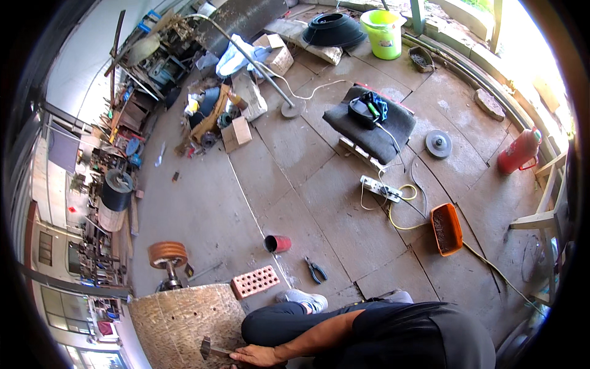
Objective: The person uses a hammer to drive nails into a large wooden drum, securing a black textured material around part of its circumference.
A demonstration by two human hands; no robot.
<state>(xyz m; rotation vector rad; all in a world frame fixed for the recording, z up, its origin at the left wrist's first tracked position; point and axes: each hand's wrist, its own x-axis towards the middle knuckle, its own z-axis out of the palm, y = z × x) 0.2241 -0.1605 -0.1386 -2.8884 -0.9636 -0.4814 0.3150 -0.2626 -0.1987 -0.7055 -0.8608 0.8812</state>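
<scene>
My right hand point(258, 355) is closed around the handle of a hammer point(207, 348) at the lower edge of the head view. The hammer's dark head is over the near part of a broad tan block point(178, 317), whose rough, speckled top has several small dark holes. I cannot tell whether the head touches that surface. My bent leg in dark trousers is right beside the block. My left hand does not show.
Near the block are a perforated brick point(255, 282), a red cup on its side point(278, 244), pliers point(316, 270) and a copper-coloured grooved wheel point(167, 253). Farther off are a power strip point(381, 189), an orange tub point(446, 229), a red flask point(520, 151) and a lime bucket point(383, 38).
</scene>
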